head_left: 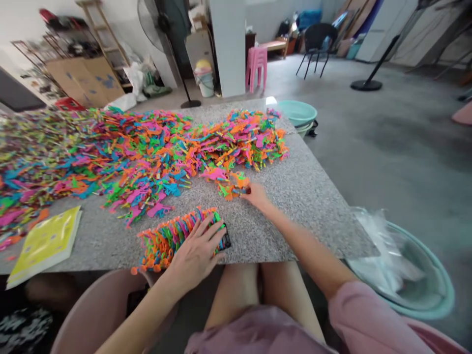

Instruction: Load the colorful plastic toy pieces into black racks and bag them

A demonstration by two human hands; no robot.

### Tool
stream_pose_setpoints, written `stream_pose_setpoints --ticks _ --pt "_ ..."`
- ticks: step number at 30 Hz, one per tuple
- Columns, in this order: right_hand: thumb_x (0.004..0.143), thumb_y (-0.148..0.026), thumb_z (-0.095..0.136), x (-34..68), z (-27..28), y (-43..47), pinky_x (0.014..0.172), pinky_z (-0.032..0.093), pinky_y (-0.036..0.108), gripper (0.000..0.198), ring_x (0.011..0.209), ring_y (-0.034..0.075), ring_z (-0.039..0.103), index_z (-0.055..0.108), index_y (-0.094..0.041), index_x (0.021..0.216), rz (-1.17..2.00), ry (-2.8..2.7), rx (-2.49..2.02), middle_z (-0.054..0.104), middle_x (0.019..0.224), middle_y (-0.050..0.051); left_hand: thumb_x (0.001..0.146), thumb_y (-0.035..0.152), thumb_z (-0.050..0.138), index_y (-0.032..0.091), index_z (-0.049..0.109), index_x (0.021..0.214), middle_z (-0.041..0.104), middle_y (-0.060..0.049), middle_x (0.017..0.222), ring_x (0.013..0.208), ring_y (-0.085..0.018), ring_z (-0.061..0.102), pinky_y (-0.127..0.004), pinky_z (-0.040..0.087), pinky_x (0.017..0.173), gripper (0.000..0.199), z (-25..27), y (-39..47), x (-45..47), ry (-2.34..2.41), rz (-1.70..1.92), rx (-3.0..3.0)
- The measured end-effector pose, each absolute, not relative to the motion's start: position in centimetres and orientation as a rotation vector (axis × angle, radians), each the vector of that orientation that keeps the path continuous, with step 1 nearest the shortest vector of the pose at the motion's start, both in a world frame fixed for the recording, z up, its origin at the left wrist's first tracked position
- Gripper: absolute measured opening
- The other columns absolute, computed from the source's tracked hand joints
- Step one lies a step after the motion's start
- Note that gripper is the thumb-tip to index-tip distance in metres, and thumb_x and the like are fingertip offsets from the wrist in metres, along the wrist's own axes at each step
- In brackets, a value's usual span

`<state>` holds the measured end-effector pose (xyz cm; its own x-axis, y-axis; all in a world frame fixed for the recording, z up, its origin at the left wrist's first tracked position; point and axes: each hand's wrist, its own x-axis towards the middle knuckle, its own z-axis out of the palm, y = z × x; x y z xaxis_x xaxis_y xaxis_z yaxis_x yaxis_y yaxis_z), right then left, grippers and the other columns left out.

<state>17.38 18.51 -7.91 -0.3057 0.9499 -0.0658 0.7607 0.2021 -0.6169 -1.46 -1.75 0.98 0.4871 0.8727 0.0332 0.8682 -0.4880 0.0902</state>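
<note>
My left hand [199, 248] lies with fingers spread over a neat row of small plastic toys [162, 238] in orange, green, blue and pink. The row stands close-packed along the table's near edge, and a black holder [226, 238] shows at its right end. Further right, my right hand [255, 195] is closed at the fingertips on a small orange plastic toy [236, 189] with a dark end. That toy overlaps a few loose ones at the front of a big heap [236, 137]; its exact shape is blurred.
The speckled stone table [295, 196] carries the heap across its far side. A yellow packet [47, 241] overhangs the near edge at left. A teal tub [442, 290] with clear plastic bags [387, 255] stands right; another teal basin [298, 112] is beyond the far corner.
</note>
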Motion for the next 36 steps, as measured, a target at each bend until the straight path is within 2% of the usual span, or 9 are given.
stream_pose_setpoints --ticks 2,5,8,12,20,24,29,32,36 --pt "0.076 -0.027 0.071 18.2 -8.0 15.3 0.064 0.045 0.024 0.015 0.07 0.016 0.064 0.067 -0.015 0.083 0.955 -1.99 -1.56 0.069 0.075 0.003 0.089 0.025 0.06 0.015 0.049 0.136 0.049 -0.011 0.146 0.146 -0.033 0.026 -0.053 0.033 0.116 0.049 0.9 -1.7 -1.6 1.539 0.151 2.628" --pt "0.075 -0.023 0.069 18.4 -8.5 9.3 0.056 0.043 0.022 0.008 0.059 0.013 0.059 0.065 -0.017 0.078 1.286 -1.847 -1.375 0.066 0.066 -0.001 0.085 0.028 0.065 0.015 0.039 0.143 0.043 -0.014 0.15 0.149 -0.034 0.016 -0.054 0.032 0.116 0.065 0.9 -1.8 -1.9 1.534 0.162 2.553" --pt "0.073 -0.02 0.069 17.5 -9.2 4.6 0.056 0.042 0.022 0.005 0.058 0.012 0.058 0.066 -0.018 0.075 1.378 -1.833 -1.309 0.065 0.064 -0.003 0.079 0.031 0.07 0.014 0.033 0.146 0.038 -0.016 0.153 0.149 -0.036 0.013 -0.056 0.031 0.116 0.078 1.1 -1.8 -1.9 1.529 0.121 2.497" --pt "0.078 -0.019 0.067 15.7 -9.2 3.3 0.062 0.044 0.023 0.005 0.065 0.015 0.063 0.068 -0.019 0.082 1.266 -1.999 -1.353 0.07 0.071 0.001 0.076 0.031 0.071 0.016 0.029 0.147 0.035 -0.018 0.154 0.149 -0.037 0.011 -0.058 0.029 0.116 0.084 1.3 -1.9 -1.7 1.542 0.116 2.481" --pt "0.079 -0.026 0.066 14.8 -8.2 4.5 0.062 0.041 0.024 0.011 0.073 0.02 0.068 0.07 -0.019 0.086 1.072 -2.229 -1.377 0.074 0.078 0.005 0.076 0.034 0.072 0.015 0.007 0.155 0.032 -0.02 0.155 0.147 -0.041 0.014 -0.058 0.033 0.113 0.104 1.0 -1.9 -1.7 1.585 0.117 2.442" --pt "0.077 -0.022 0.064 14.1 -7.3 5.1 0.063 0.043 0.025 0.01 0.073 0.022 0.068 0.072 -0.018 0.084 0.975 -2.409 -1.446 0.074 0.078 0.007 0.076 0.034 0.072 0.016 0.004 0.155 0.03 -0.02 0.156 0.147 -0.041 0.012 -0.058 0.033 0.112 0.106 1.0 -1.9 -1.7 1.574 0.144 2.431" --pt "0.077 -0.014 0.061 12.9 -6.2 5.4 0.066 0.048 0.027 0.019 0.078 0.024 0.07 0.073 -0.016 0.092 0.826 -2.572 -1.487 0.074 0.085 0.012 0.078 0.03 0.07 0.015 -0.002 0.155 0.028 -0.022 0.157 0.148 -0.04 0.012 -0.057 0.031 0.114 0.107 0.7 -1.8 -1.4 1.613 0.255 2.408" --pt "0.08 -0.012 0.058 12.2 -6.2 5.0 0.067 0.05 0.03 0.021 0.08 0.026 0.07 0.072 -0.014 0.095 0.821 -2.595 -1.483 0.074 0.088 0.015 0.08 0.028 0.069 0.016 0.002 0.155 0.031 -0.021 0.156 0.148 -0.038 0.01 -0.058 0.032 0.114 0.101 0.2 -1.6 -1.3 1.625 0.292 2.425" --pt "0.081 -0.011 0.057 11.9 -6.4 5.4 0.069 0.051 0.029 0.025 0.083 0.025 0.07 0.07 -0.014 0.103 0.785 -2.621 -1.417 0.073 0.092 0.014 0.083 0.037 0.068 0.016 0.029 0.149 0.039 -0.02 0.152 0.148 -0.037 0.016 -0.059 0.033 0.113 0.079 -0.2 -1.5 -1.6 1.648 0.279 2.504"
